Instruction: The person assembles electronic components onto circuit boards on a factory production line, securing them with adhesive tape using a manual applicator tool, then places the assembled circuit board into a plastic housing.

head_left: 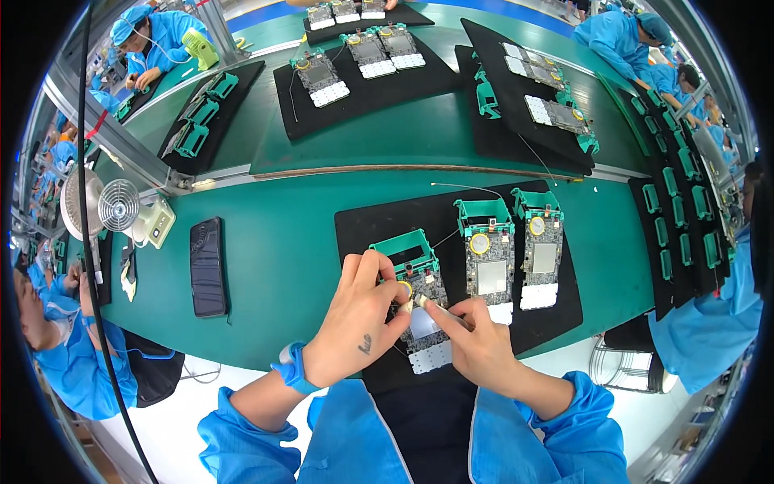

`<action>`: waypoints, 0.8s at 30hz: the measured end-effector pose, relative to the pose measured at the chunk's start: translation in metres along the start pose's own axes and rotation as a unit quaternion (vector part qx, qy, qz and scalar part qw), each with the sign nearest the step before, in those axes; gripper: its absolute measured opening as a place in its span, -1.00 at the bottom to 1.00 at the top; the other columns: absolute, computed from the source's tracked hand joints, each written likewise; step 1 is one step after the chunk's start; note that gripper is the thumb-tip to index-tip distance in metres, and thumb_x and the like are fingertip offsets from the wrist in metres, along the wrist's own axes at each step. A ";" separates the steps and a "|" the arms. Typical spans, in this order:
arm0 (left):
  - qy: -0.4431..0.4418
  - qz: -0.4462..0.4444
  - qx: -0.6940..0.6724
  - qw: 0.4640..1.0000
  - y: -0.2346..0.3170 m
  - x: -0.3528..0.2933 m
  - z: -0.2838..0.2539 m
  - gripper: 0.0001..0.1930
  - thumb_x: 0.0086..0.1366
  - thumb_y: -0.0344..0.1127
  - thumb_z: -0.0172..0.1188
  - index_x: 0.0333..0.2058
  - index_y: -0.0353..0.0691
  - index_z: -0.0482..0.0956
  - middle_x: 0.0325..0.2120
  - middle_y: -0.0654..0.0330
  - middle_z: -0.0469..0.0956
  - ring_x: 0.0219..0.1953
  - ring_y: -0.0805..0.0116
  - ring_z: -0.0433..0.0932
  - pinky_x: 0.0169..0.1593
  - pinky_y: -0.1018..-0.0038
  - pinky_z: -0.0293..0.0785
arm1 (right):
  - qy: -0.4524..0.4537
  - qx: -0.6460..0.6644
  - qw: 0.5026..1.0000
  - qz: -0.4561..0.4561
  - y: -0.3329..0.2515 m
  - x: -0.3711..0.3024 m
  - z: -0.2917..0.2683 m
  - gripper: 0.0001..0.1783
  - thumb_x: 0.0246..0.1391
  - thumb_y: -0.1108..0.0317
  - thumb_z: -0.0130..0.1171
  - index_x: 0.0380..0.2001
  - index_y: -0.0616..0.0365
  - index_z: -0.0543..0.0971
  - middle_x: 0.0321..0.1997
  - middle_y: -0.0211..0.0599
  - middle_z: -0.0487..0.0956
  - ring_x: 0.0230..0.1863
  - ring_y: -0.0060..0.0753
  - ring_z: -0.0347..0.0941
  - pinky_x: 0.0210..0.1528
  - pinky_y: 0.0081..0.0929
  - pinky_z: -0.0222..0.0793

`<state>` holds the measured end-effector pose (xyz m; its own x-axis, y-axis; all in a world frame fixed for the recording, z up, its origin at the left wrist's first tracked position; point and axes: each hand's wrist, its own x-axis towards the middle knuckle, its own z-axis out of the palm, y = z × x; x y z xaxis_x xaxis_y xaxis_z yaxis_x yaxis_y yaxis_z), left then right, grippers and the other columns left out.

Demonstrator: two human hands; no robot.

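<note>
A circuit board (430,360) with a green plastic frame (393,244) at its far end lies under both my hands on a black mat (355,230). My left hand (359,319) bends over the board's left side, thumb and fingers pinched beside a round yellow part (405,287); what they grip is hidden. In my right hand (481,347) are slim grey tweezers (448,315), their tip close to my left fingertips. Pale covers sit on some fingertips. Just right lie two similar boards, a middle one (490,278) and a right one (543,254), each with a green frame.
A black phone (209,266) and a small fan (121,206) stand to the left. Beyond a ledge, more boards (318,79) rest on black mats. Green frames (671,210) fill a mat at right. Co-workers in blue sit on both sides. A black cable (85,242) hangs at left.
</note>
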<state>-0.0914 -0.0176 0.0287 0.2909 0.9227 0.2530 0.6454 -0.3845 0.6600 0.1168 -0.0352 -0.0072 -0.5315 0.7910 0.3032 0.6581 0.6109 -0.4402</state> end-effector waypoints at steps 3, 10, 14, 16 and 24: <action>-0.006 -0.010 -0.010 1.000 -0.001 0.001 0.000 -0.84 -0.12 -0.54 0.29 -0.50 -0.34 0.51 -0.28 0.08 0.29 -0.18 0.10 0.28 -0.17 0.35 0.34 | 0.000 -0.010 1.000 -0.013 0.000 0.001 0.000 -0.30 -0.29 0.69 0.12 0.04 -0.06 0.54 -0.33 -0.34 0.31 -0.59 -0.51 0.33 -0.66 -0.58 0.31; -0.008 -0.010 -0.002 1.000 0.000 0.000 0.001 -0.83 -0.12 -0.54 0.30 -0.51 -0.33 0.49 -0.28 0.09 0.30 -0.18 0.10 0.29 -0.16 0.34 0.34 | -0.007 -0.067 0.997 -0.023 -0.006 0.000 0.000 -0.30 -0.29 0.68 0.15 0.05 -0.07 0.54 -0.34 -0.33 0.33 -0.59 -0.50 0.36 -0.67 -0.55 0.32; 0.001 0.002 0.014 1.000 0.002 0.001 0.001 -0.81 -0.13 -0.54 0.31 -0.49 -0.29 0.49 -0.27 0.09 0.30 -0.18 0.10 0.29 -0.16 0.33 0.34 | 0.004 -0.053 0.998 -0.021 0.005 0.002 -0.004 -0.35 -0.23 0.64 0.18 0.04 -0.05 0.53 -0.31 -0.31 0.35 -0.56 -0.46 0.40 -0.64 -0.54 0.35; 0.010 -0.001 0.015 1.000 -0.002 -0.002 0.002 -0.80 -0.15 -0.53 0.32 -0.49 -0.27 0.49 -0.28 0.10 0.30 -0.18 0.11 0.30 -0.16 0.32 0.34 | 0.057 0.035 0.996 0.056 0.015 0.003 -0.009 -0.48 -0.13 0.58 0.21 0.00 0.02 0.53 -0.27 -0.29 0.36 -0.50 -0.38 0.44 -0.57 -0.51 0.39; 0.059 0.021 0.124 0.990 0.010 0.012 -0.005 -0.80 -0.09 -0.49 0.30 -0.41 -0.27 0.53 -0.25 0.08 0.32 -0.14 0.05 0.31 -0.07 0.25 0.30 | 0.125 -0.103 0.972 0.172 0.065 -0.008 -0.047 -0.65 -0.04 0.51 0.14 -0.10 0.10 0.56 -0.46 -0.28 0.51 -0.54 -0.25 0.49 -0.55 -0.40 0.38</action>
<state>-0.0851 -0.0106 0.0414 0.2461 0.8974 0.3662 0.7924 -0.4039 0.4571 0.1883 -0.0005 0.0014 -0.1313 0.9176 0.3752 0.8807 0.2818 -0.3808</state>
